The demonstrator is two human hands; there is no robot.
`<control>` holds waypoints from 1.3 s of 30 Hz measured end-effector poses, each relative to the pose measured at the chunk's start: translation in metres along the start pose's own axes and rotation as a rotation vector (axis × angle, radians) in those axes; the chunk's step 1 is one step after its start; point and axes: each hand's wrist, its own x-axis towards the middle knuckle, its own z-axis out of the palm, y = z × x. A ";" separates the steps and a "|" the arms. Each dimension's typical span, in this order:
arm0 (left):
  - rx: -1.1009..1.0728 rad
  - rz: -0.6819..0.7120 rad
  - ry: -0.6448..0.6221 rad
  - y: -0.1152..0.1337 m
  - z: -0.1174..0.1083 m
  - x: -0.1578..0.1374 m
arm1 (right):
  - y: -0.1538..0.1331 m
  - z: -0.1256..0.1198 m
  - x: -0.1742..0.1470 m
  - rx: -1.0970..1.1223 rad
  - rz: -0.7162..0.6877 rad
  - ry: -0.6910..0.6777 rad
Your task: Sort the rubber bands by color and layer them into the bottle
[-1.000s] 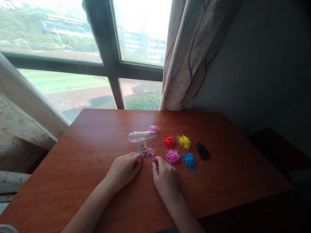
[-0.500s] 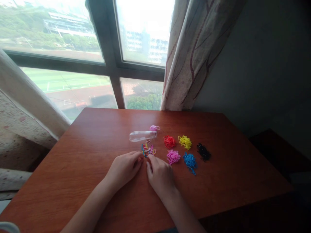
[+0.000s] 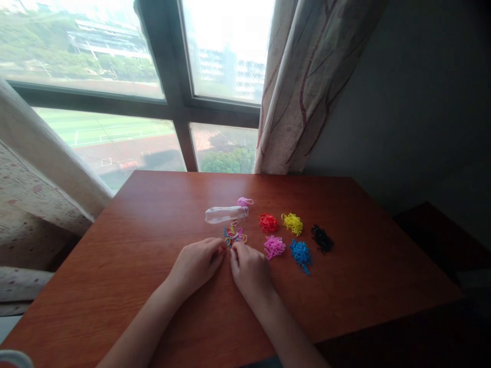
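A small mixed heap of coloured rubber bands (image 3: 237,235) lies on the table in front of my fingertips. My left hand (image 3: 198,261) rests at its near left side, thumb and fingers pinched together. Just to the right, my right hand (image 3: 251,268) is also closed in a pinch at the heap's near edge. Anything between the fingers of either hand is too small or hidden to make out. Beyond the heap, a clear plastic bottle (image 3: 224,214) lies on its side with its mouth to the right. A pink looped cap (image 3: 244,202) sits behind that mouth.
Single-colour piles of bands lie to the right: red (image 3: 268,223), yellow (image 3: 292,224), pink (image 3: 274,247), blue (image 3: 301,254) and black (image 3: 322,238). The wooden table (image 3: 126,245) meets a window at the back. A white curved rim (image 3: 15,358) shows at lower left.
My right fingertips have drawn back slightly and curled closer to the thumb. The left hand has barely moved; the bottle and single-colour piles look unchanged.
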 end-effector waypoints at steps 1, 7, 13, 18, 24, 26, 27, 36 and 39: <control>0.001 0.001 0.000 0.000 0.000 0.000 | 0.001 -0.002 -0.004 0.039 -0.009 0.025; 0.026 0.002 -0.005 0.000 0.000 -0.001 | 0.031 -0.032 -0.030 0.156 0.078 0.212; 0.033 -0.005 -0.016 0.000 0.000 0.000 | 0.096 -0.074 -0.047 0.027 0.243 0.362; 0.025 0.003 -0.006 0.000 0.000 -0.001 | 0.127 -0.079 -0.066 0.007 0.256 0.304; 0.029 0.003 -0.003 -0.001 0.001 -0.001 | 0.130 -0.074 -0.079 0.005 0.253 0.322; 0.026 0.007 -0.001 -0.001 0.001 -0.001 | 0.126 -0.072 -0.078 0.021 0.237 0.345; 0.026 0.008 -0.002 -0.002 0.002 -0.001 | 0.122 -0.071 -0.077 0.032 0.228 0.354; 0.040 0.005 -0.019 -0.001 0.002 -0.001 | 0.062 -0.046 -0.057 0.204 0.019 0.185; 0.036 0.002 -0.028 0.000 0.002 -0.001 | 0.042 -0.039 -0.044 0.218 -0.073 0.115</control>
